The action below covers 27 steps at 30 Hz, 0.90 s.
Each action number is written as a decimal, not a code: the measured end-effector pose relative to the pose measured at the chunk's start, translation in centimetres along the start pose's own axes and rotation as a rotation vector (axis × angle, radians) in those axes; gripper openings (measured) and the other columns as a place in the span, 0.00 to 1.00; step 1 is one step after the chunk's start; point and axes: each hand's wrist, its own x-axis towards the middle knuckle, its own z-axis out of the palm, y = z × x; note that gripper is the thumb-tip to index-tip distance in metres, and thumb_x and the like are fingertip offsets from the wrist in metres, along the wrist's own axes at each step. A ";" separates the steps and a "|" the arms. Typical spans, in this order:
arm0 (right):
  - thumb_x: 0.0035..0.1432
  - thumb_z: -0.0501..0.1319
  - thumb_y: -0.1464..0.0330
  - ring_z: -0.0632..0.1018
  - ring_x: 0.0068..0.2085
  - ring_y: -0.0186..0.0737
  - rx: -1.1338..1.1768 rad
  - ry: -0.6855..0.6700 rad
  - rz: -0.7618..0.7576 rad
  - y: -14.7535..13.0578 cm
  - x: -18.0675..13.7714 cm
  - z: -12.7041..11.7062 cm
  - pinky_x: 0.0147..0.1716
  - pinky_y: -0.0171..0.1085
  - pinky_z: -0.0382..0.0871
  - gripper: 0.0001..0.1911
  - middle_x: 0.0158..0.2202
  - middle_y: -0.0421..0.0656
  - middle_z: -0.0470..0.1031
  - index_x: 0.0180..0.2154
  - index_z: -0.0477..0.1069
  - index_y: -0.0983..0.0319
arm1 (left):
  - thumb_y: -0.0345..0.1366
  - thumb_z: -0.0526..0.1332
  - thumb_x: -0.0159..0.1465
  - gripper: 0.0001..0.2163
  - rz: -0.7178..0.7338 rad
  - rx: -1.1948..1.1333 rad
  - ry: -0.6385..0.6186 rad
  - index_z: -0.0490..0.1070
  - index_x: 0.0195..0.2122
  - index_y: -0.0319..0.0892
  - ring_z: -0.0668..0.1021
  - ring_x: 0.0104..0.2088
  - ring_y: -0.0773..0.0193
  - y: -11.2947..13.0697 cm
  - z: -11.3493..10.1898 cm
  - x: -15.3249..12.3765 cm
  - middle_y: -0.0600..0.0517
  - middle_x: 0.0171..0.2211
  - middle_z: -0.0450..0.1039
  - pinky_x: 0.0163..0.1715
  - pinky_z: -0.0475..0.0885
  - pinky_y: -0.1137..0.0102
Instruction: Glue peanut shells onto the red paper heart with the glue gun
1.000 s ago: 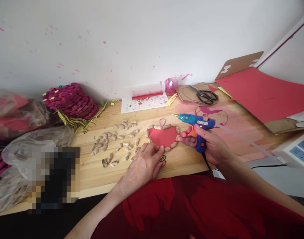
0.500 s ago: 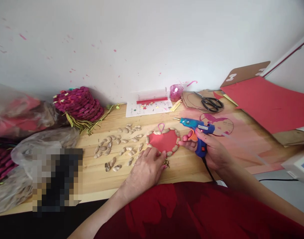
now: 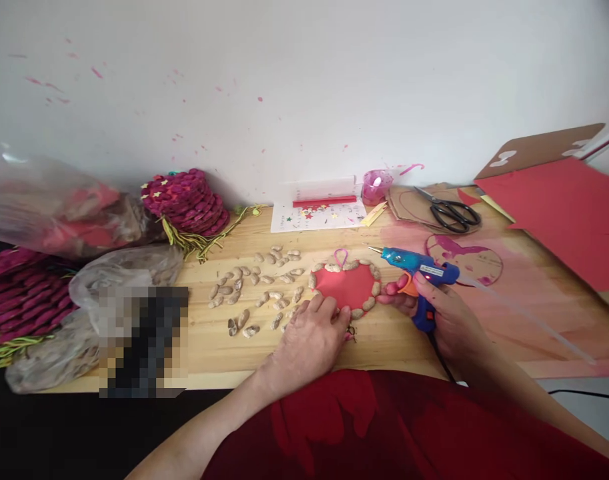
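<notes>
A red card shape (image 3: 345,287), bordered by peanuts in their shells and topped with a small pink loop (image 3: 340,257), lies flat on the wooden table. My left hand (image 3: 317,333) rests over its lower left edge, fingers bent and pressed down; whatever is under the fingertips is hidden. In my right hand (image 3: 447,320) is a blue hot glue gun (image 3: 419,267), its metal nozzle pointing left above the card's right side. A clear glue stick sticks out of its back. Two right fingertips reach the card's right border. Loose peanuts (image 3: 264,297) are scattered to the left.
Behind lie a white sheet (image 3: 282,223) with small stars, a pink cup (image 3: 374,187), black-handled scissors (image 3: 454,215) and cardboard. Red card sheets (image 3: 569,213) are at right. Stacked purple braided pieces (image 3: 192,203) and plastic bags (image 3: 124,280) fill the left.
My view has turned slightly left, so the scene sits farther right in the picture. Both hands keep nearly the same positions at the card; the glue gun is still held.
</notes>
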 end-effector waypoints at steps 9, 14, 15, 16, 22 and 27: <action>0.57 0.71 0.55 0.85 0.43 0.50 -0.057 0.105 -0.122 0.2 -0.6 0.2 0.43 0.45 0.83 0.13 0.35 0.43 0.81 0.33 0.79 0.57 | 0.44 0.61 0.70 0.14 -0.021 0.094 0.031 0.74 0.51 0.40 0.77 0.46 0.50 0.5 -0.2 0.2 0.45 0.41 0.75 0.44 0.75 0.57; 0.56 0.73 0.55 0.85 0.36 0.46 -0.047 0.104 -0.098 0.0 -0.2 0.1 0.36 0.40 0.83 0.14 0.32 0.42 0.81 0.31 0.80 0.58 | 0.45 0.60 0.72 0.16 -0.008 0.082 0.009 0.73 0.53 0.39 0.77 0.47 0.50 0.3 0.2 0.2 0.45 0.41 0.77 0.46 0.73 0.57; 0.55 0.73 0.55 0.85 0.36 0.46 -0.038 0.101 -0.093 0.0 -0.2 0.1 0.36 0.40 0.83 0.14 0.31 0.42 0.81 0.31 0.80 0.58 | 0.45 0.59 0.72 0.16 -0.009 0.077 0.002 0.72 0.54 0.39 0.77 0.47 0.50 0.2 0.2 0.1 0.45 0.41 0.78 0.46 0.73 0.57; 0.54 0.73 0.55 0.85 0.36 0.46 -0.027 0.100 -0.090 0.0 -0.1 0.2 0.37 0.40 0.83 0.14 0.31 0.42 0.81 0.31 0.80 0.58 | 0.44 0.59 0.72 0.17 -0.011 0.071 -0.002 0.72 0.55 0.40 0.77 0.48 0.50 0.2 0.2 0.1 0.45 0.41 0.78 0.46 0.72 0.57; 0.48 0.76 0.54 0.85 0.34 0.46 0.070 0.131 -0.081 -0.1 -0.1 0.2 0.39 0.40 0.81 0.18 0.31 0.41 0.81 0.30 0.77 0.59 | 0.40 0.61 0.71 0.13 -0.002 -0.007 0.007 0.74 0.54 0.44 0.77 0.46 0.50 -0.2 -0.5 -0.4 0.48 0.39 0.78 0.47 0.71 0.56; 0.46 0.76 0.52 0.83 0.29 0.41 0.183 0.167 -0.054 -0.3 0.2 -0.4 0.33 0.38 0.79 0.20 0.29 0.40 0.80 0.31 0.76 0.60 | 0.33 0.58 0.72 0.09 0.053 -0.031 0.238 0.79 0.46 0.44 0.75 0.41 0.53 -2.5 -2.1 2.2 0.48 0.35 0.76 0.44 0.70 0.58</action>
